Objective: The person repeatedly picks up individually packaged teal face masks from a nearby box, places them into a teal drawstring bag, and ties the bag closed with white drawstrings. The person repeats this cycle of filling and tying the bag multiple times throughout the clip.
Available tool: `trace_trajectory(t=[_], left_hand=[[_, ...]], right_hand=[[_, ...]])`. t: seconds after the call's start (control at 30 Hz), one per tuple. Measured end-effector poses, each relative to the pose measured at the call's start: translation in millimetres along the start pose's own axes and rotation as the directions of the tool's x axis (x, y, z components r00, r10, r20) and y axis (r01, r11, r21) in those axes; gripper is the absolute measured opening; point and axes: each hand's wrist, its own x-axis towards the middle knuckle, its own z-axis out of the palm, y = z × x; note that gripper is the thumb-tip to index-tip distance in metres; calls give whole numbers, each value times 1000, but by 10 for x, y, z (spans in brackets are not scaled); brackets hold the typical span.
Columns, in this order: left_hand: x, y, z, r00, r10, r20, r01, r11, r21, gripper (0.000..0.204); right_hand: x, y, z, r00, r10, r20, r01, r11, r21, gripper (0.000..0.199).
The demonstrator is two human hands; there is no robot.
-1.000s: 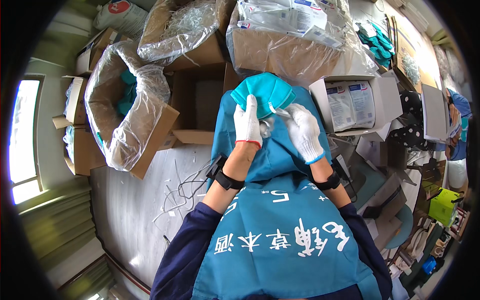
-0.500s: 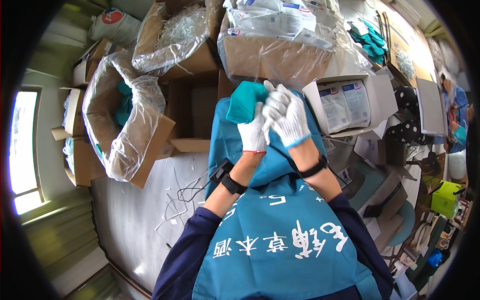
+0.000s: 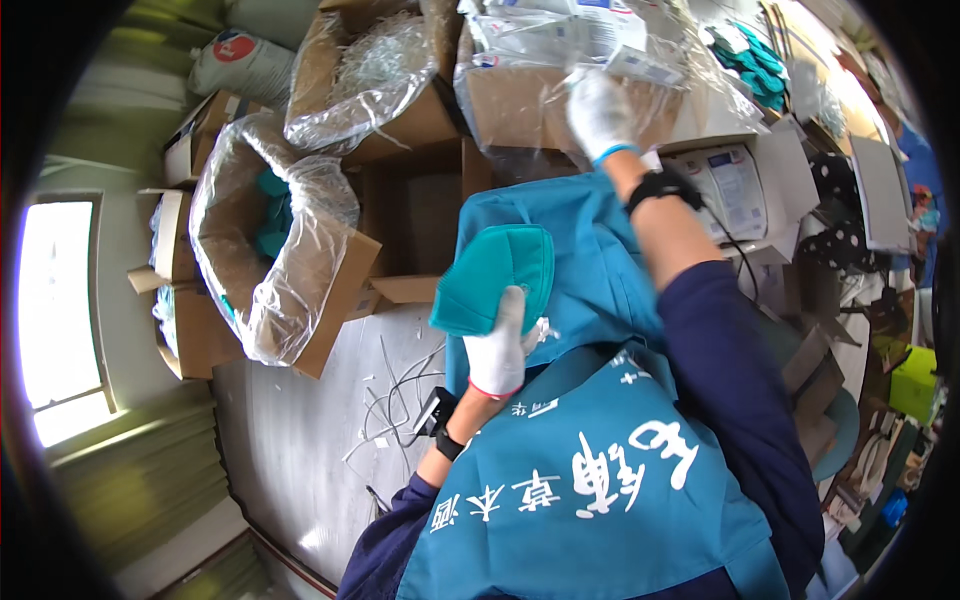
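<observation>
Between the thumb and fingers of the white-gloved left hand (image 3: 496, 352), a teal mask (image 3: 490, 272) is pinched by its near edge, the thumb lying on its upper face and the other fingers mostly hidden. The mask juts out beyond this grip, above the blue cloth (image 3: 595, 262) over the lap. Ahead of the grip and to its right, the white-gloved right hand (image 3: 600, 112) is blurred in front of a brown carton (image 3: 515, 105) heaped with white packets (image 3: 555, 40); I cannot tell whether it is spread, pressed together or pinching anything. Just past the right wrist's black band (image 3: 664, 188) is a white box (image 3: 792, 172) with more packets inside. Left of the grip stands a plastic-lined carton (image 3: 340, 305) holding teal pieces (image 3: 273, 240), and nearer the grip's left, cables (image 3: 395, 405) lie on the grey floor (image 3: 290, 460)
</observation>
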Motion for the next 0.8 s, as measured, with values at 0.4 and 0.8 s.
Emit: trace_trajectory(t=[0.4, 0.8], left_hand=[[612, -263, -15, 415, -86, 906, 883, 276, -379, 40], [1000, -8, -12, 995, 42, -94, -62, 971, -233, 45]], right_hand=[[-1571, -786, -652, 535, -58, 843, -836, -182, 518, 33], [-1314, -869, -833, 615, 212, 760, -786, 251, 566, 21]])
